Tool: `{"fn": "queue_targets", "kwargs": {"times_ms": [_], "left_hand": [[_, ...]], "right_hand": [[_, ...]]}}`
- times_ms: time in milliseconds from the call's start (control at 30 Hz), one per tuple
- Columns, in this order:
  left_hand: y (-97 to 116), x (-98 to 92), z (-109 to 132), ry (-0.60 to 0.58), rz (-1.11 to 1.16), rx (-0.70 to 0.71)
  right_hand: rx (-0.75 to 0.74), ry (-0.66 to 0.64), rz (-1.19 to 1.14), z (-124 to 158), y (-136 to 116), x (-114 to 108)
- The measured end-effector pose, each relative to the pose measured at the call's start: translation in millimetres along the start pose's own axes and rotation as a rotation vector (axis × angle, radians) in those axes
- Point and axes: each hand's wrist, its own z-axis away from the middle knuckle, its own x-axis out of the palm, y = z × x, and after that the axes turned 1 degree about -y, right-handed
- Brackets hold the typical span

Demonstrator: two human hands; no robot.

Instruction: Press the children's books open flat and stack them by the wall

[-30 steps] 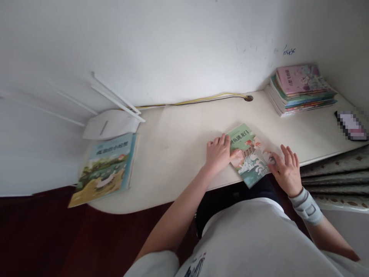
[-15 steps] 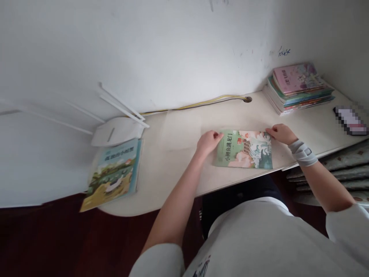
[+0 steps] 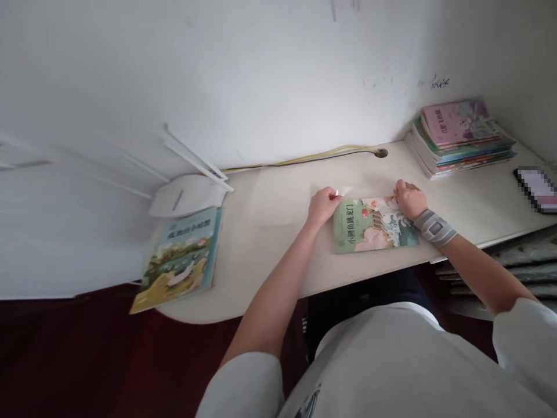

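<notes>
A picture book with a green, pink and white cover lies face up on the desk near its front edge. At the book's upper left corner, my left hand is closed in a pinch on a shiny clear plastic sheet, which shows mostly by its glare. My right hand rests over the upper right corner with its fingers curled together. What those fingers hold, if anything, is hidden. A grey band wraps my right wrist.
Left on the white desk, another picture book overhangs the edge, before a white router with antennas. Cables run along the wall to a hole. A book stack and a blurred phone are at right.
My right hand has shifted inward from the book's right edge over its upper right corner, fingers more curled. My left hand stays by the upper left corner. The view has swung slightly left.
</notes>
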Motion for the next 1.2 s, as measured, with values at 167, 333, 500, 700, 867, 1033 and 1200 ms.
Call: {"fn": "queue_targets", "kwargs": {"times_ms": [167,333,500,700,867,1033,1200], "left_hand": [[0,-1.3,3,0.055,-0.227,-0.063],[12,-0.9,17,0.079,-0.324,-0.028],[48,14.5,57,0.057,-0.385,0.252],[53,47.7,76,-0.228,-0.509,0.306],[47,53.3,74,-0.158,-0.554,0.32],[45,51.0,77,-0.157,-0.553,0.371],[43,49.4,77,-0.182,-0.546,0.36]], "right_hand": [[-0.067,-0.021,0.04,-24,-11,3],[-0.111,-0.082,0.012,-33,-14,0],[-0.13,-0.089,-0.03,-34,-12,1],[-0.141,-0.059,-0.021,-36,-8,1],[-0.23,0.172,-0.041,-10,-41,-15],[-0.487,0.127,-0.343,33,-85,-9],[-0.552,0.018,-0.356,33,-73,6]]}}
